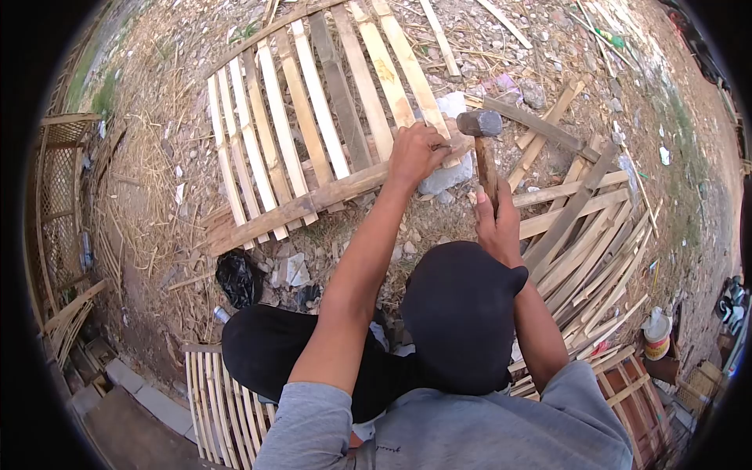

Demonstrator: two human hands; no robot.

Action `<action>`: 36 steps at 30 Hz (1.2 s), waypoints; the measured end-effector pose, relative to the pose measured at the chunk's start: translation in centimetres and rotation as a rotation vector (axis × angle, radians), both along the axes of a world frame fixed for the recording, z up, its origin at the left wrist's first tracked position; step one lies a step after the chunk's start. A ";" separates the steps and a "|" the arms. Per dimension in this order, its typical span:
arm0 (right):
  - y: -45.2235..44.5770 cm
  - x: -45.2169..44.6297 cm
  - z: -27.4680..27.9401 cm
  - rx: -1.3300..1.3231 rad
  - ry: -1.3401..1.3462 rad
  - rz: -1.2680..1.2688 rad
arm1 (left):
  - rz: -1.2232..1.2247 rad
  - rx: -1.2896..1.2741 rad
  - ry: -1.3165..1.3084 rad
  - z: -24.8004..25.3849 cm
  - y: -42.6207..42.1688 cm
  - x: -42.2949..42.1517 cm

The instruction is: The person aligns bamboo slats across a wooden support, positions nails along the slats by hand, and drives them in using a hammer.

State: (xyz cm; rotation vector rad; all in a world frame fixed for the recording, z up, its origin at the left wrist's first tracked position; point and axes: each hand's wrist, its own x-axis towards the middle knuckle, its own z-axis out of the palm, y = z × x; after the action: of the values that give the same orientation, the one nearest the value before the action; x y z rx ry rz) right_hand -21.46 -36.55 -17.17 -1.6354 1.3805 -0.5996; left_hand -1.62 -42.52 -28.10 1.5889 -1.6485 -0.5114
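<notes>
My right hand [498,219] grips the wooden handle of a hammer [486,163], its blocky dark metal head raised just right of my left hand. My left hand [417,153] has its fingers closed at the near right corner of a slatted wooden panel [341,82]. Its fingertips are pinched together over the end of a pale slat [407,74]; whatever they hold is too small to make out. Beneath that hand runs the thick near rail [305,205], which crosses under the slat ends. A pale stone block [448,178] lies under this corner.
Loose wooden strips [583,235] are heaped at the right, beside crossed planks [548,125]. A black plastic bag [239,280] lies below the rail. Another slatted panel [211,399] is at lower left. A white bucket [656,333] stands at far right on rubble-strewn ground.
</notes>
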 end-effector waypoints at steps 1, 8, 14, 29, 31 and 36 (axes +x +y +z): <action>0.1 -0.1 -0.2 -0.031 0.009 0.019 | 0.001 0.006 0.003 0.0 0.0 0.0; 1.0 -0.6 -1.8 -0.075 0.103 0.046 | 0.023 0.029 -0.050 0.6 0.2 -0.2; 0.5 -0.4 -2.9 -0.140 0.061 0.026 | 0.002 0.013 0.022 -0.1 -0.1 0.0; -1.1 -1.9 -4.7 -0.014 0.007 -0.092 | 0.010 -0.064 0.304 1.7 0.5 0.2; -0.8 -2.1 -4.0 0.024 -0.019 -0.073 | 0.268 -0.137 0.300 0.5 0.0 -0.2; -0.6 -1.3 -0.1 0.034 0.112 0.077 | 0.580 0.012 0.000 0.4 -0.4 -0.6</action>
State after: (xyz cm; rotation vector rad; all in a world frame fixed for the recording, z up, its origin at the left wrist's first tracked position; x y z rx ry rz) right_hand -22.75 -37.20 -17.27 -1.7085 1.3934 -0.4425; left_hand -2.20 -42.94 -27.67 1.9654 -1.1027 -0.2137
